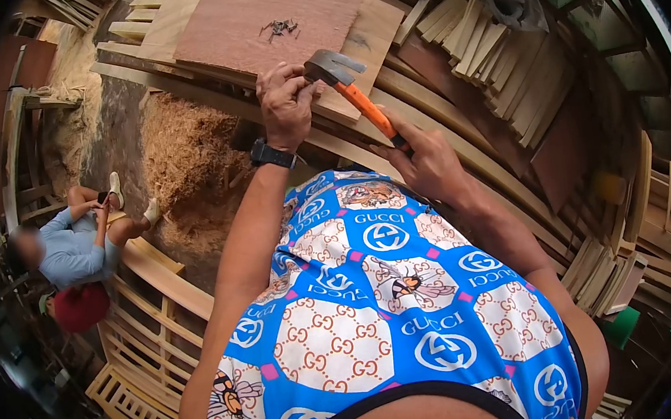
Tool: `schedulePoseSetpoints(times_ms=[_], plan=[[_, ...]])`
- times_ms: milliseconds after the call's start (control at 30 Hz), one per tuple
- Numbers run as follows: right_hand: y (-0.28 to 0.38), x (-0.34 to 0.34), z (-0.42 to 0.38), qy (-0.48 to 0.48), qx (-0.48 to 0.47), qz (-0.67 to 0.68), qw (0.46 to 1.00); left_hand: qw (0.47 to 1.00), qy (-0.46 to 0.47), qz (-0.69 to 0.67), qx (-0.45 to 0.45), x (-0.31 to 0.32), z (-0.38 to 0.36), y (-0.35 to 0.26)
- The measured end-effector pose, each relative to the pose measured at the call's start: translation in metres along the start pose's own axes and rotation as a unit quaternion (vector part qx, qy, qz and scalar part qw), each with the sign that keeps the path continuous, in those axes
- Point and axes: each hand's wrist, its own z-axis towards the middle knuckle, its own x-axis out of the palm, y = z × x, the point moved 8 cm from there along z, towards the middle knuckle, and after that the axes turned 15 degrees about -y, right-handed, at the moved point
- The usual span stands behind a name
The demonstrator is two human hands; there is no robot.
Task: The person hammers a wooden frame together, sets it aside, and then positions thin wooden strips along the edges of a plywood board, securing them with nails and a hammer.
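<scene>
Orange hammer (363,103) is gripped low in your right hand (426,164), its head beside your left hand (286,101), fingers pinched at the plank (352,42) edge, so tap softly and keep those fingers clear.

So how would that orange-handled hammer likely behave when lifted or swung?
The hammer is probably head-heavy: a bulky metal head on a slim orange handle. It looks rigid, not floppy. The right hand grips near the handle's end, so the head would likely tip downward in a loose grip.
</scene>
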Motion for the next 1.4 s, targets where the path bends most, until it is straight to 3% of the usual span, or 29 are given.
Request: schedulePoseSetpoints(times_ms=[133,233,333,433,500,567,700,767,833,967,1400], plan=[[-0.011,0.006,0.002,-0.005,-0.015,-0.035,0.999,1.000,-0.021,0.001,-0.005,0.002,-0.003,0.006],[-0.026,0.005,0.003,0.012,0.050,-0.038,0.998,1.000,-0.006,-0.004,0.006,0.004,-0.003,0.009],[-0.066,0.015,0.020,0.017,0.192,0.106,0.976,0.999,0.003,-0.035,0.000,-0.003,0.000,0.006],[-0.069,0.027,0.061,-0.048,0.150,0.182,0.971,0.998,0.050,0.010,0.022,-0.010,0.007,0.005],[-0.079,0.039,0.088,-0.115,0.176,0.251,0.945,0.997,0.067,0.020,0.020,-0.012,0.010,0.012],[-0.097,0.056,0.115,-0.128,0.186,0.258,0.939,0.986,0.072,0.051,0.141,-0.012,0.017,0.001],[-0.109,0.075,0.148,-0.158,0.189,0.283,0.927,0.979,0.084,0.089,0.166,-0.011,0.019,0.005],[-0.112,0.079,0.153,-0.162,0.200,0.272,0.927,0.979,0.086,0.084,0.165,-0.008,0.019,0.009],[-0.113,0.076,0.155,-0.189,0.197,0.157,0.949,0.980,0.088,0.077,0.163,-0.009,0.018,0.010],[-0.104,0.075,0.153,-0.166,0.209,0.132,0.955,0.978,0.083,0.076,0.175,-0.010,0.019,0.005],[-0.115,0.085,0.155,-0.152,0.213,0.253,0.932,0.958,0.055,0.099,0.263,-0.012,0.010,-0.012]])
